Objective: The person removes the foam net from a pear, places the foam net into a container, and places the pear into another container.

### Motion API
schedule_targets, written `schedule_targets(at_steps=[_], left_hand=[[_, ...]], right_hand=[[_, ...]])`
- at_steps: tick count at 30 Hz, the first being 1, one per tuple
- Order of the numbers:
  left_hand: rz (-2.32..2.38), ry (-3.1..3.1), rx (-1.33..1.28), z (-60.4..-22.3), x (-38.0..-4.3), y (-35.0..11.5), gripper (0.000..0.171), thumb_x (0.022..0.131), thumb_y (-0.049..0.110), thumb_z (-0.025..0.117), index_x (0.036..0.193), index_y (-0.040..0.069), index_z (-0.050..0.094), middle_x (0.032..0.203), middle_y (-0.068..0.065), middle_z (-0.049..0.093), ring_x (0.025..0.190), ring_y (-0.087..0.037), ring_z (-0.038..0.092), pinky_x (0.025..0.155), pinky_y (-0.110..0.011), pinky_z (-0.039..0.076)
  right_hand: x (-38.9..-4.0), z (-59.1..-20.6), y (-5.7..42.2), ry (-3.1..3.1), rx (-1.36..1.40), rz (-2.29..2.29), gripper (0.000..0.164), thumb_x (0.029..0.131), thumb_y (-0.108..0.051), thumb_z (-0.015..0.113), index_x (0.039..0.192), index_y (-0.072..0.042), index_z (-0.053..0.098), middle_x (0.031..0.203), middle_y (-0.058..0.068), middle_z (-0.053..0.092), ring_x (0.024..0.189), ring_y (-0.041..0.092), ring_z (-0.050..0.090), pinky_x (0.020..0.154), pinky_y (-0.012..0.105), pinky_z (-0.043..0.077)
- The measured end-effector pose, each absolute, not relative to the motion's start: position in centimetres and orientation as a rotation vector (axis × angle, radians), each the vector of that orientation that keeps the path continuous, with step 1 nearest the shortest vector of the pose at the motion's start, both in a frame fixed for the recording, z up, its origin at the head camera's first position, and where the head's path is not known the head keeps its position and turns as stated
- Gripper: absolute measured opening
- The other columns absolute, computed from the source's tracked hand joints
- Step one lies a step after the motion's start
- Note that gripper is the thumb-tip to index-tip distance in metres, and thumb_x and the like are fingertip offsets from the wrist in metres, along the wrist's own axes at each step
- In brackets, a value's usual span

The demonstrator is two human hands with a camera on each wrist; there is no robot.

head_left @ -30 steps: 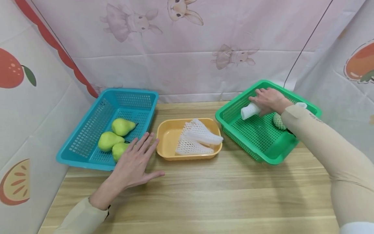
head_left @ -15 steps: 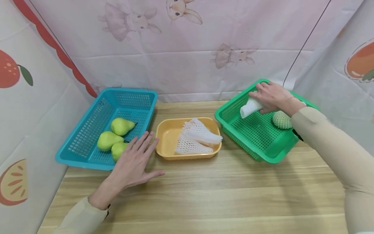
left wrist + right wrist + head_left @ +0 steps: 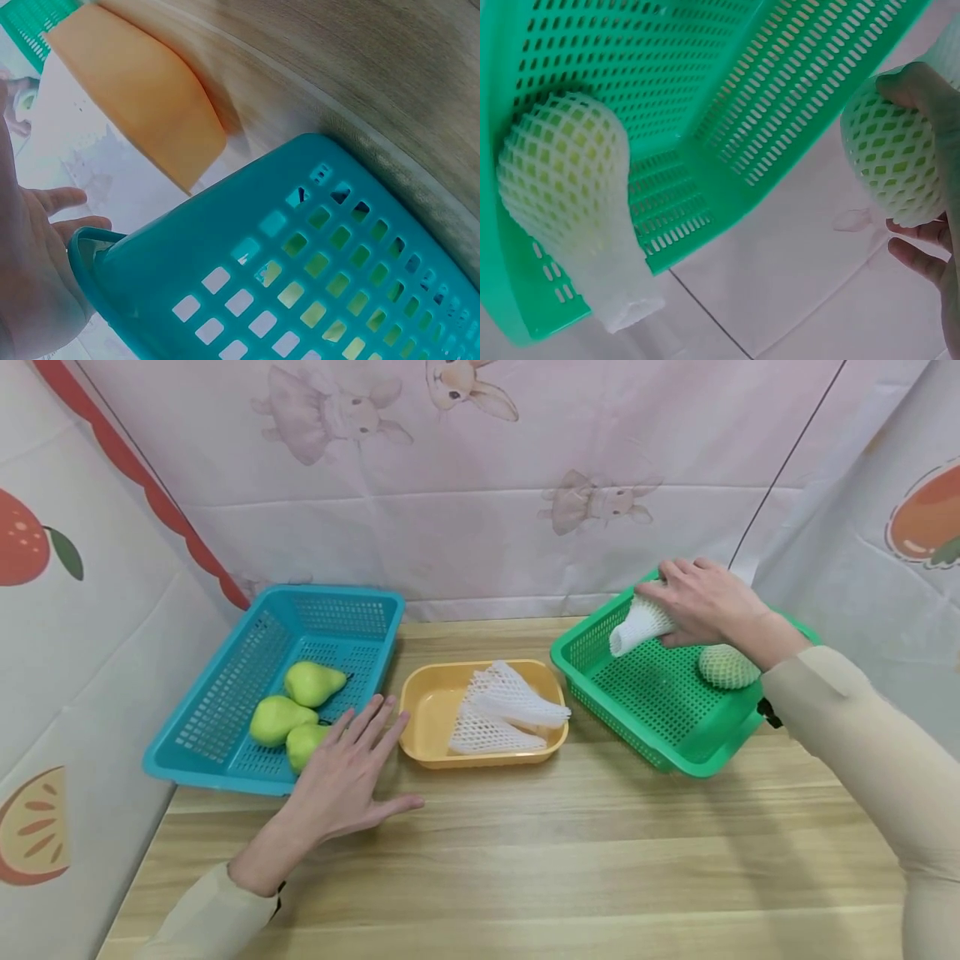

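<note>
Right hand point(image 3: 708, 602) grips netted fruit point(image 3: 892, 154) above green basket point(image 3: 615, 728), 3 o'clock; left hand point(image 3: 341, 777), fingers spread, by blue basket point(image 3: 217, 782), 9 o'clock.

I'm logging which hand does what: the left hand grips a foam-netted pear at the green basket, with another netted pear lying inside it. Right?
Wrong hand: the head view shows the right hand gripping the foam-netted pear at the green basket. The rest stands.

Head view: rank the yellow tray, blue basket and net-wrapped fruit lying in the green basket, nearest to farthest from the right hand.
1. Net-wrapped fruit, in the green basket.
2. Yellow tray, left of the green basket.
3. Blue basket, farthest left.
</note>
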State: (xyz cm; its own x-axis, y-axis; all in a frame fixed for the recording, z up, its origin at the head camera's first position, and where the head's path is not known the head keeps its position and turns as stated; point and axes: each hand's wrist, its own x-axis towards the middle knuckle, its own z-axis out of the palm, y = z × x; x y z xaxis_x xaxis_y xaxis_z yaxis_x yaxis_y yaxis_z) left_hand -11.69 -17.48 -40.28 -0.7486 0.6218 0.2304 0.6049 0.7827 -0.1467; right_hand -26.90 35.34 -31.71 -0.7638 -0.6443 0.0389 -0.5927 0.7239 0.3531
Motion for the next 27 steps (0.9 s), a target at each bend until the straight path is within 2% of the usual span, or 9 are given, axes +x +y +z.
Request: schedule_targets(at_steps=[8,17,23,27], left_hand=[[0.093,-2.698,-0.954,-40.4,-11.6,-17.5,0.118,0.087,0.097,0.023,0.160,0.007,0.043,0.169,-0.019,0.040,0.158,-0.037,0.039,0.124,-0.058,0.041],[0.080,-2.693,-0.959,-40.4,-11.7,-17.5,0.117,0.088,0.096,0.022,0.160,0.007,0.045,0.168,-0.019,0.041,0.157,-0.037,0.040,0.123,-0.059,0.041],[0.080,-2.697,-0.962,-40.2,-11.6,-17.5,0.117,0.088,0.096,0.025,0.160,0.007,0.044,0.168,-0.019,0.041,0.157,-0.037,0.040,0.124,-0.059,0.041],[0.080,-2.705,-0.962,-40.1,-11.6,-17.5,0.116,0.087,0.096,0.029,0.161,0.007,0.043,0.169,-0.019,0.040,0.158,-0.037,0.039,0.124,-0.059,0.041]], right_hand=[[-24.6,-30.8,34.1,-2.711,0.990,-0.374,0.086,0.067,-0.044,0.094,0.137,-0.010,0.059,0.108,0.022,0.061,0.094,0.038,0.061,0.079,0.054,0.057],[-22.1,-30.0,33.5,-2.727,0.918,-0.142,0.085,0.066,-0.038,0.096,0.139,-0.013,0.060,0.117,0.022,0.065,0.098,0.041,0.063,0.081,0.059,0.056],[-20.7,-29.8,32.9,-2.737,0.886,-0.064,0.085,0.065,-0.039,0.095,0.140,-0.016,0.061,0.117,0.019,0.067,0.093,0.039,0.065,0.074,0.055,0.058],[-19.7,-29.9,32.4,-2.734,0.886,0.001,0.086,0.065,-0.037,0.096,0.141,-0.017,0.061,0.119,0.019,0.068,0.096,0.038,0.066,0.073,0.054,0.057]])
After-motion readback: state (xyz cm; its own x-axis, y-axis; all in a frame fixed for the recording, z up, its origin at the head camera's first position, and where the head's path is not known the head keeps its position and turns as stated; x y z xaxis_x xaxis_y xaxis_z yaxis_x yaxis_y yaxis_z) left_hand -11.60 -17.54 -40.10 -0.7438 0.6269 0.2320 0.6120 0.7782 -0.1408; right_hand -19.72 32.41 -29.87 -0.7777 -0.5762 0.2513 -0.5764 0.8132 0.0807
